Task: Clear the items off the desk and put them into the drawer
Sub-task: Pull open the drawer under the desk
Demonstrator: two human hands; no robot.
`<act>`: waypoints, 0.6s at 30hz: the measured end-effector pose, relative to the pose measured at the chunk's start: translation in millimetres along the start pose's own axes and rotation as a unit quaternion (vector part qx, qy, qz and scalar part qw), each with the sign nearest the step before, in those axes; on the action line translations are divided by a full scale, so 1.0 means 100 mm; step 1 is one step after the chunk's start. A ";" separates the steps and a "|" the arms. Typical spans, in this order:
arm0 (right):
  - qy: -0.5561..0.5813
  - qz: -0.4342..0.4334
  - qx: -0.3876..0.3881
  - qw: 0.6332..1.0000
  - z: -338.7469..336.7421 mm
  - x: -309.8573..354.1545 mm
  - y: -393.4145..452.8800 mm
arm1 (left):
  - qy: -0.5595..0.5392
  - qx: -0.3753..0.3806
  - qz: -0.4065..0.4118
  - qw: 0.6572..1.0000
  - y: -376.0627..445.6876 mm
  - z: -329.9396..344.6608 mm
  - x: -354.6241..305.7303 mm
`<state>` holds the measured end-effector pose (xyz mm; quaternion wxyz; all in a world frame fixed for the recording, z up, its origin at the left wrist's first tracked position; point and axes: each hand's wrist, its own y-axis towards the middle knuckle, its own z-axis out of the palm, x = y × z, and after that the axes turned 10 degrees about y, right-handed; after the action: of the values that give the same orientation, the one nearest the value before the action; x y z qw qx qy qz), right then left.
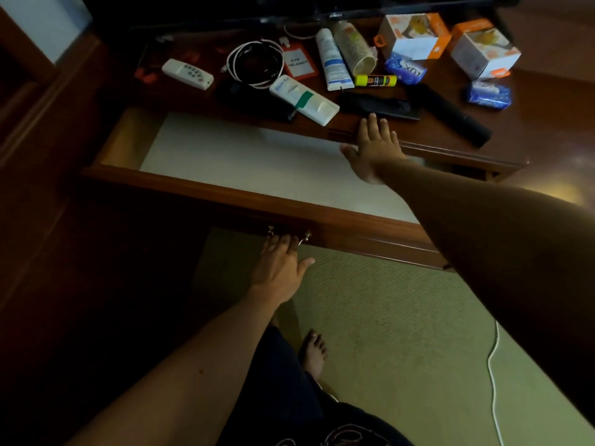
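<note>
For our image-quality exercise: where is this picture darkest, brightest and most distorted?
Head view: left side and top edge fall into near-black shadow; the drawer liner is the brightest patch; wide-angle bowing bends the desk edge; the right hand is slightly soft.

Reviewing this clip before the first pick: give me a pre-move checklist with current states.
1. Drawer pulled open: ok.
2. Drawer interior free of items where visible: ok.
3. Left hand at the drawer handle, steadying it: ok.
4. Right hand empty, fingers spread at the desk edge: ok.
5. Nearest item, the black remote, unobstructed just beyond the fingertips: ok.
6. Drawer deep enough for the orange boxes: cannot tell.
</note>
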<state>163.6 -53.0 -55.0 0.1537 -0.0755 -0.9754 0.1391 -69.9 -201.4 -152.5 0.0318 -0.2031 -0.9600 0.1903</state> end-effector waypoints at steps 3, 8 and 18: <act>0.009 0.009 -0.002 1.000 0.01 0.05 -0.02 | 0.001 0.009 -0.003 1.000 -0.14 0.02 -0.02; 0.019 0.021 0.000 1.000 0.03 0.11 -0.07 | 0.013 0.019 0.000 1.000 -0.30 0.06 -0.01; 0.016 0.024 0.019 0.999 -0.02 0.12 -0.12 | 0.021 0.035 -0.003 0.999 -0.59 0.10 -0.05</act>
<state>151.8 -61.9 -45.8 0.1670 -0.0980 -0.9680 0.1597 -89.3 -257.0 -139.7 0.0597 -0.2033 -0.9524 0.2190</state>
